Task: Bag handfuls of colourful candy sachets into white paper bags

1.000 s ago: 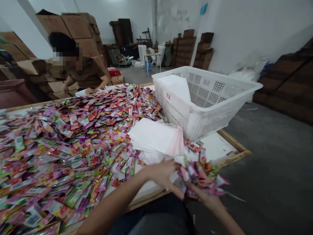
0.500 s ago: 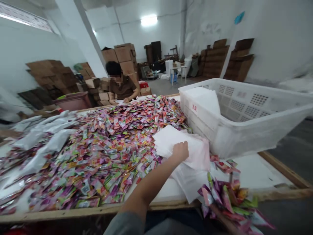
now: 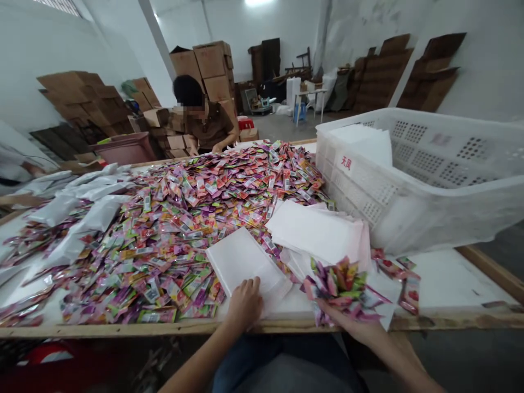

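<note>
Near the front edge, my left hand point(image 3: 247, 301) has its fingers curled over the lower edge of a flat white plastic bag point(image 3: 241, 256). That bag lies over part of the spread of small colourful packets point(image 3: 180, 229). My right hand point(image 3: 339, 316) grips a bunch of the same kind of packets point(image 3: 341, 284), fanned out above its fingers. Just behind the bunch rests a stack of white bags point(image 3: 313, 229), overlapping and slightly fanned. The palms of both hands are hidden.
A white perforated plastic basket point(image 3: 364, 191) stands on the table's right side, with white sheets or bags inside. Filled white pouches point(image 3: 102, 210) lie at the left. A co-worker point(image 3: 208, 123) sits across the table. A wooden rim point(image 3: 172, 329) borders the front edge.
My left hand has moved left and toward me from the stack, bringing one white bag along. My right hand has risen over the table edge with its bunch of packets.
</note>
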`<state>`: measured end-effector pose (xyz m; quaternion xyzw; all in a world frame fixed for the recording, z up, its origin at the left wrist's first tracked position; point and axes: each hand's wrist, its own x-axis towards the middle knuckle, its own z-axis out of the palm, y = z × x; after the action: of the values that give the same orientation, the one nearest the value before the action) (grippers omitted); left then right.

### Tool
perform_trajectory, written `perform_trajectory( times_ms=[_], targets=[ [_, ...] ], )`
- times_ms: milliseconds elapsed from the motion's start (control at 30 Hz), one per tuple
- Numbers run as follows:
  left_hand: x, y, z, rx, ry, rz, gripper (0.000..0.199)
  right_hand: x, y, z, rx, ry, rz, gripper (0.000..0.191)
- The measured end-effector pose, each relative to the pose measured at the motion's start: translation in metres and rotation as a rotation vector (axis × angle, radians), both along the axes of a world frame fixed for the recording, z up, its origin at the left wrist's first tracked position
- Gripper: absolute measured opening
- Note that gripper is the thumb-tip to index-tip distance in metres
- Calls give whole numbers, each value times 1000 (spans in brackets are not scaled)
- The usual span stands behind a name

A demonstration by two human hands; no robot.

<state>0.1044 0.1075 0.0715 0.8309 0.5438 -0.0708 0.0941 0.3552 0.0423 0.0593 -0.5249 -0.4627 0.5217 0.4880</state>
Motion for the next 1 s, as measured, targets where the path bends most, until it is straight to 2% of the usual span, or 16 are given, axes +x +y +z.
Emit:
perform_trajectory(
  times_ms=[67, 167, 267, 400, 467, 533, 600, 667, 767, 867, 933, 1000],
  targets=[
    [-2, 5, -7, -5, -62, -14, 22, -22, 10, 11, 3, -57, -44, 16],
    [-11, 16, -6, -39, -150, -94, 17, -53, 24, 32, 16, -125, -61, 18],
    [-17, 28, -11, -39, -366, -66, 18, -83, 42, 46, -126, -73, 7, 30],
    [-16, 41, -32, -125, -947, 94, 15, -107, 68, 40, -406, -23, 149, 30],
    [-13, 44, -39, -171, -1112, 208, 15, -107, 79, 30, -478, -95, 171, 26],
    [-9, 44, -43, -160, -1155, 259, 18, -103, 86, 20, -444, -300, 123, 23],
    [-4, 42, -42, -120, -1153, 275, 19, -98, 88, 11, -281, -574, 60, 23],
    [0, 42, -39, -70, -1147, 332, 20, -95, 84, 3, -77, -771, 38, 31],
    [3, 44, -34, 40, -1156, 458, 22, -93, 75, -4, 94, -818, 115, 53],
    [4, 42, -29, 125, -1165, 417, 25, -93, 76, -6, 65, -808, 151, 45],
    [6, 38, -27, 155, -1161, 322, 24, -93, 84, -2, -46, -852, 153, 35],
    [8, 34, -27, 179, -1152, 277, 22, -96, 92, 2, -139, -907, 182, 34]
  ],
)
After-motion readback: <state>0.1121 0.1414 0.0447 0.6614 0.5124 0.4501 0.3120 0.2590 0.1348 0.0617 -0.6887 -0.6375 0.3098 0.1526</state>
